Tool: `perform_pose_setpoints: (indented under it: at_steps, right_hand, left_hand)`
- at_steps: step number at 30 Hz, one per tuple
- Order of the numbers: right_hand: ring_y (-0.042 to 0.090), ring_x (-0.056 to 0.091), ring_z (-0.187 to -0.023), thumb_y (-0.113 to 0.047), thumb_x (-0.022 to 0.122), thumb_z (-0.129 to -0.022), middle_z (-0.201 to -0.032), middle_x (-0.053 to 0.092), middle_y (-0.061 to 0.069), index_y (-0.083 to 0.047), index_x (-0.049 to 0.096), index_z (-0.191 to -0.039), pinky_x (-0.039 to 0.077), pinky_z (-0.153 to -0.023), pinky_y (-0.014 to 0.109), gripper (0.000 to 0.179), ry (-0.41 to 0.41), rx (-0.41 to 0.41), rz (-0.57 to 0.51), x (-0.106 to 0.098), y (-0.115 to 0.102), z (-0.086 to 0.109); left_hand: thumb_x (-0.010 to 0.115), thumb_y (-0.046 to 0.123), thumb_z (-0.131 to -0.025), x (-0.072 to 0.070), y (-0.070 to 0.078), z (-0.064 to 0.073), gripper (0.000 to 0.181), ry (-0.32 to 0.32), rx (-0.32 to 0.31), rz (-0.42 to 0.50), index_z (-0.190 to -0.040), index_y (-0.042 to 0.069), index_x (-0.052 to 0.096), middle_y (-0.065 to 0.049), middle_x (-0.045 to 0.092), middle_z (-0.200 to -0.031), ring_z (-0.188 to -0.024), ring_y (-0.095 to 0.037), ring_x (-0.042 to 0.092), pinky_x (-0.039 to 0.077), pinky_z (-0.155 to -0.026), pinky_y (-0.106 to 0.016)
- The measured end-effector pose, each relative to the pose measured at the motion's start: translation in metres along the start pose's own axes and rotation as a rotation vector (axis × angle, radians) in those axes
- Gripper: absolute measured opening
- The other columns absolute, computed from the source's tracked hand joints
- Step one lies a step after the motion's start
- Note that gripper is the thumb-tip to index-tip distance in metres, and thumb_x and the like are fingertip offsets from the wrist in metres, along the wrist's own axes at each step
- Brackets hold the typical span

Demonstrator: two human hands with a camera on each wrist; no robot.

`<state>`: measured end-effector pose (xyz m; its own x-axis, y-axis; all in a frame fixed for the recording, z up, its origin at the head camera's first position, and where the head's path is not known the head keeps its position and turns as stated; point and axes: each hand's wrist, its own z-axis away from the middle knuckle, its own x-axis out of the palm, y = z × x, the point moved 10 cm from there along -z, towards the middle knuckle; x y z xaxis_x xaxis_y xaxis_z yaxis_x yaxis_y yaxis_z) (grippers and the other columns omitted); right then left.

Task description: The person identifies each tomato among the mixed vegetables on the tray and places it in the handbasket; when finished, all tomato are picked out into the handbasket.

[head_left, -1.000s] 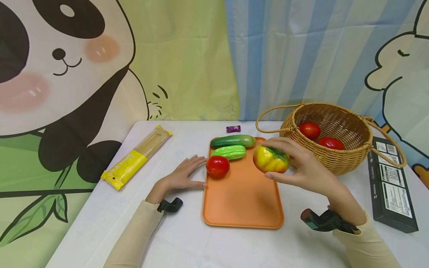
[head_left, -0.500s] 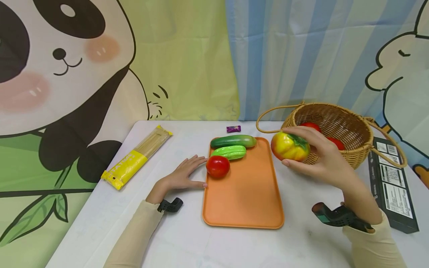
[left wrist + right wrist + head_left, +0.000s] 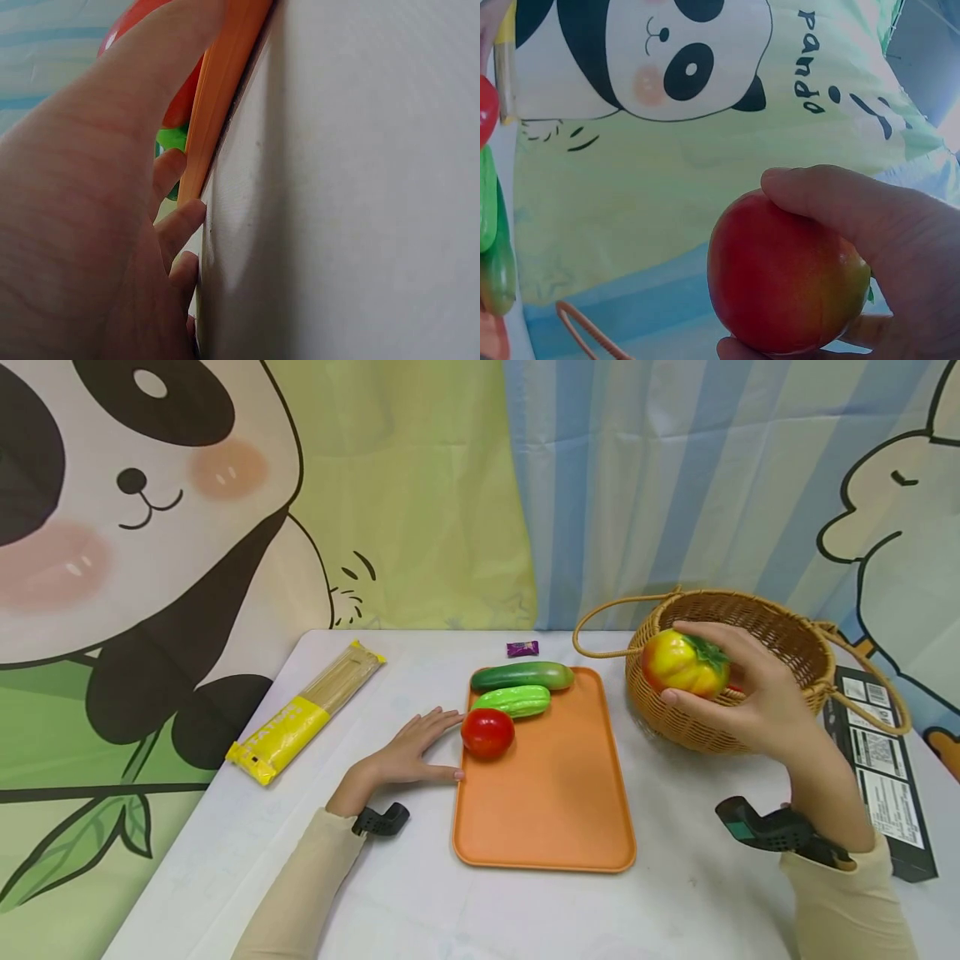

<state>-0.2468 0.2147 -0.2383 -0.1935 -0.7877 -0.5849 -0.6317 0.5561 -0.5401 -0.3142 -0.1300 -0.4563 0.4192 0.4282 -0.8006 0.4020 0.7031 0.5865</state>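
Note:
My right hand (image 3: 768, 706) grips a ribbed yellow-and-red fruit (image 3: 684, 664) with a green leafy top, thumb on one side and fingers on the other. It is held up over the near left rim of the wicker basket (image 3: 675, 722). In the right wrist view the fruit's smooth red underside (image 3: 772, 277) shows. On the left, my left hand (image 3: 408, 750) lies with fingers extended, its tips at the edge of the orange tray (image 3: 547, 802). A red tomato (image 3: 487, 733), a bumpy light-green cucumber (image 3: 513, 701) and a smooth dark-green one (image 3: 521, 676) lie on that tray.
Behind the tray lies a small purple wrapped candy (image 3: 522, 648). A yellow packet of noodles (image 3: 303, 714) is at the left. Right of the basket is a black box (image 3: 888, 802) with white labels. The basket's handle loop (image 3: 600, 607) sticks out leftward; red pieces inside are mostly hidden.
My right hand has carried the ribbed fruit from above the tray rightward to the basket, covering the red items inside from view. The left hand stays in place.

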Motion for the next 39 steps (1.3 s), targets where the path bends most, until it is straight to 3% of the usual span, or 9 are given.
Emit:
perform_pose_setpoints:
  at_steps: [8,18,22,26,32,35,39]
  right_hand:
    - [0.001,0.044,-0.113,0.002,0.080,-0.077,-0.131,0.050,-0.019,-0.014,0.053,-0.140,0.038,-0.085,0.003,0.071,0.027,0.134,-0.003,-0.011,0.029,0.000]
    - [0.006,0.041,-0.114,-0.011,0.076,-0.085,-0.143,0.044,0.003,-0.025,0.047,-0.145,0.037,-0.084,0.002,0.069,0.034,0.336,0.009,-0.016,0.071,0.004]
    - [0.019,0.033,-0.129,-0.015,0.074,-0.087,-0.150,0.033,0.009,-0.025,0.045,-0.147,0.036,-0.108,0.025,0.067,0.069,0.375,0.031,-0.019,0.082,0.004]
    - [0.027,0.027,-0.130,-0.020,0.072,-0.089,-0.145,0.027,0.012,-0.024,0.044,-0.148,0.033,-0.113,0.049,0.065,0.111,0.429,0.048,-0.023,0.092,0.006]
    - [0.031,0.035,-0.126,-0.021,0.072,-0.089,-0.144,0.036,0.014,-0.020,0.047,-0.145,0.038,-0.111,0.035,0.062,0.042,0.420,0.072,-0.020,0.099,0.009]
    - [0.026,0.039,-0.122,-0.020,0.073,-0.089,-0.143,0.040,0.012,-0.019,0.048,-0.144,0.040,-0.104,0.017,0.060,0.036,0.407,0.073,-0.019,0.102,0.009]
    - [0.028,0.045,-0.115,-0.024,0.071,-0.090,-0.141,0.043,0.016,-0.016,0.046,-0.144,0.038,-0.085,0.000,0.060,0.019,0.435,0.083,-0.018,0.105,0.010]
  left_hand:
    - [0.072,0.057,-0.080,0.000,-0.001,-0.002,0.093,0.000,0.002,-0.014,-0.155,0.024,0.028,-0.002,0.024,-0.161,-0.151,-0.026,0.006,0.000,-0.121,-0.050]
    - [0.072,0.058,-0.080,0.001,-0.003,-0.002,0.094,-0.003,0.004,-0.018,-0.155,0.025,0.027,-0.001,0.023,-0.161,-0.151,-0.025,0.004,-0.001,-0.121,-0.049]
    - [0.072,0.056,-0.080,0.000,-0.001,-0.001,0.093,0.000,0.007,-0.010,-0.155,0.024,0.028,-0.002,0.024,-0.161,-0.151,-0.026,0.005,-0.001,-0.121,-0.050]
    - [0.072,0.055,-0.080,-0.001,-0.001,-0.001,0.092,0.004,0.007,-0.010,-0.155,0.023,0.029,-0.002,0.025,-0.161,-0.151,-0.026,0.006,0.000,-0.121,-0.050]
    - [0.072,0.056,-0.080,0.000,-0.003,-0.001,0.093,-0.003,-0.004,-0.012,-0.155,0.024,0.028,-0.002,0.024,-0.161,-0.151,-0.025,0.005,-0.001,-0.121,-0.049]
    - [0.071,0.057,-0.080,0.001,-0.003,-0.001,0.093,-0.008,-0.011,-0.018,-0.155,0.026,0.026,0.000,0.023,-0.161,-0.151,-0.023,0.004,-0.001,-0.122,-0.047]
    - [0.071,0.058,-0.079,0.001,-0.004,-0.001,0.094,-0.008,-0.016,-0.020,-0.155,0.026,0.026,0.001,0.023,-0.161,-0.151,-0.022,0.004,-0.001,-0.122,-0.046]
